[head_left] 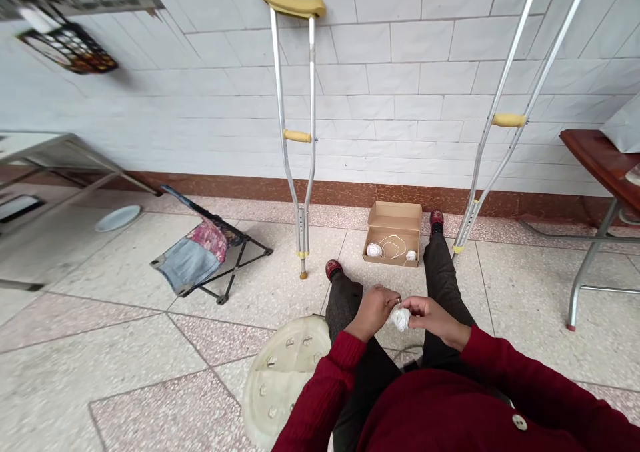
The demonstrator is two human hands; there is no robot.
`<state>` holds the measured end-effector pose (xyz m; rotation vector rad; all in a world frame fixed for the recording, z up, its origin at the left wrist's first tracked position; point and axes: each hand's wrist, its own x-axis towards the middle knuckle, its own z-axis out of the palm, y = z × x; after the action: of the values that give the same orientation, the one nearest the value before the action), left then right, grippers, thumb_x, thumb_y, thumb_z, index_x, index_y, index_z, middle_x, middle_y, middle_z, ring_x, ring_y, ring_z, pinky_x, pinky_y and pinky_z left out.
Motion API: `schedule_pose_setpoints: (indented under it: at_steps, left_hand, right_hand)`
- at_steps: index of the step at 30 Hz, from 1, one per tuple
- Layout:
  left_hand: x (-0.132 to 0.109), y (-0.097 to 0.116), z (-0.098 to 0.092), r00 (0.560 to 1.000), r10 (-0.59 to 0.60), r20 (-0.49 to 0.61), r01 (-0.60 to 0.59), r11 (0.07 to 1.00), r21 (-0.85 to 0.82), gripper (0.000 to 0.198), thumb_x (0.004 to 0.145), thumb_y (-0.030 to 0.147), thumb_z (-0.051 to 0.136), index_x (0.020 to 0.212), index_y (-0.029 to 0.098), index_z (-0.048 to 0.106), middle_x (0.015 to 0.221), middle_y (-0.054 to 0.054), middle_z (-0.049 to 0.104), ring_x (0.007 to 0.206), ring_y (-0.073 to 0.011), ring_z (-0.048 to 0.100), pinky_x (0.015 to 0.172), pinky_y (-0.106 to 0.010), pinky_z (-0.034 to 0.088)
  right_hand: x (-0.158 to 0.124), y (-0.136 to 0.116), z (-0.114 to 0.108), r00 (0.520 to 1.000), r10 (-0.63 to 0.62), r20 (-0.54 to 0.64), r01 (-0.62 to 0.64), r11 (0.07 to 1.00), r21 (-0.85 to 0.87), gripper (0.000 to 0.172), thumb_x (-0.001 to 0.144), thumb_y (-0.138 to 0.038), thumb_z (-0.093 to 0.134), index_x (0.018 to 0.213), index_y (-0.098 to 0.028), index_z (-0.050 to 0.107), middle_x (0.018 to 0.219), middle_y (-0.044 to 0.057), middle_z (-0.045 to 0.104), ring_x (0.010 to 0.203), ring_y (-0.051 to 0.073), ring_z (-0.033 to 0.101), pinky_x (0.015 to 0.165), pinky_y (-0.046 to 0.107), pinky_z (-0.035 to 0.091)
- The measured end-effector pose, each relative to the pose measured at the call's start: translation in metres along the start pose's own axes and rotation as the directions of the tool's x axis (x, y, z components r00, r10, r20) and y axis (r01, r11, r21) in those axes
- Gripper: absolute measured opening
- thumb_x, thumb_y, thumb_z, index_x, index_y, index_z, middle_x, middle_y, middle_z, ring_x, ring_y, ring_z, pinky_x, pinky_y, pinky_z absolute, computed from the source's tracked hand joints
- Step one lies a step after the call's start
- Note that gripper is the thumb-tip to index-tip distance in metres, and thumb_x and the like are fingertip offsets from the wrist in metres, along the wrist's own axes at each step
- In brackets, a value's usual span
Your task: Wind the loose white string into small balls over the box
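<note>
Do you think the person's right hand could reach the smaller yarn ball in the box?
Probably, by leaning: the right hand is well back, but nothing covers the smaller yarn ball.

the tiled floor (pixel 100 365) holds a cardboard box (pixel 393 239), white plate (pixel 118 218) and folding stool (pixel 197 255).

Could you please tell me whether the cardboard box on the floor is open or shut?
Open: the cardboard box has its lid folded back, and white yarn balls lie inside.
</note>
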<state>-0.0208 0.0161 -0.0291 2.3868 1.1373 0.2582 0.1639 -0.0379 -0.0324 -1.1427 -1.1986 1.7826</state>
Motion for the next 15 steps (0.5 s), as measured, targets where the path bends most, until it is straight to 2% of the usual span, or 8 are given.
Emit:
schedule_pose_setpoints:
  at_steps: [2, 4, 6, 8, 11, 15]
  left_hand:
    - [0.006, 0.005, -0.010, 0.998, 0.060, 0.027, -0.062, 0.993, 0.100, 0.027, 0.092, 0.020, 0.051, 0.070, 0.018, 0.067, 0.071, -0.002, 0.068, 0.075, -0.0155, 0.063, 0.097, -0.034, 0.039]
    - [0.011, 0.015, -0.017, 0.997, 0.069, 0.022, -0.072, 0.978, 0.194, 0.025, 0.091, 0.020, 0.053, 0.070, 0.017, 0.067, 0.071, -0.004, 0.068, 0.076, -0.0163, 0.064, 0.102, -0.037, 0.037]
    - [0.015, 0.026, -0.021, 0.997, 0.074, -0.007, -0.070, 0.964, 0.255, 0.025, 0.091, 0.020, 0.052, 0.070, 0.016, 0.067, 0.070, -0.005, 0.067, 0.075, -0.0170, 0.064, 0.104, -0.039, 0.036]
    - [0.015, 0.034, -0.020, 0.997, 0.063, -0.049, -0.047, 0.959, 0.279, 0.027, 0.092, 0.019, 0.050, 0.072, 0.016, 0.067, 0.070, -0.006, 0.067, 0.074, -0.0174, 0.064, 0.104, -0.040, 0.037]
    - [0.011, 0.038, -0.015, 0.993, 0.017, -0.116, 0.015, 0.964, 0.266, 0.027, 0.093, 0.019, 0.047, 0.075, 0.016, 0.067, 0.070, -0.006, 0.067, 0.074, -0.0175, 0.064, 0.103, -0.041, 0.038]
    - [0.004, 0.033, -0.013, 0.984, 0.004, -0.177, 0.041, 0.968, 0.247, 0.028, 0.094, 0.019, 0.045, 0.075, 0.017, 0.066, 0.070, -0.005, 0.067, 0.073, -0.0173, 0.063, 0.103, -0.041, 0.038]
  right_hand:
    - [0.004, 0.014, -0.003, 0.999, -0.015, -0.041, 0.008, 0.984, -0.176, 0.020, 0.061, -0.013, 0.070, 0.081, -0.016, 0.069, 0.063, -0.005, 0.057, 0.057, 0.009, 0.046, 0.055, 0.022, 0.032]
    - [0.015, 0.024, -0.008, 0.988, -0.035, -0.150, -0.006, 0.964, -0.266, 0.016, 0.058, -0.012, 0.068, 0.074, -0.016, 0.067, 0.057, -0.006, 0.052, 0.053, 0.008, 0.041, 0.051, 0.022, 0.028]
    - [0.027, 0.030, -0.013, 0.958, -0.038, -0.283, -0.028, 0.973, -0.227, 0.013, 0.056, -0.012, 0.066, 0.069, -0.015, 0.064, 0.054, -0.006, 0.050, 0.051, 0.007, 0.040, 0.049, 0.021, 0.028]
    - [0.037, 0.031, -0.016, 0.925, 0.020, -0.380, -0.063, 0.993, -0.101, 0.013, 0.056, -0.015, 0.064, 0.068, -0.016, 0.060, 0.051, -0.008, 0.048, 0.046, 0.007, 0.038, 0.045, 0.021, 0.026]
    - [0.043, 0.031, -0.018, 0.914, 0.104, -0.391, -0.093, 0.994, 0.049, 0.015, 0.057, -0.021, 0.063, 0.071, -0.017, 0.058, 0.051, -0.008, 0.047, 0.040, 0.007, 0.037, 0.039, 0.021, 0.024]
    - [0.039, 0.036, -0.022, 0.913, 0.050, -0.405, -0.083, 0.994, -0.066, 0.018, 0.058, -0.021, 0.064, 0.075, -0.017, 0.060, 0.052, -0.007, 0.052, 0.040, 0.008, 0.041, 0.037, 0.020, 0.026]
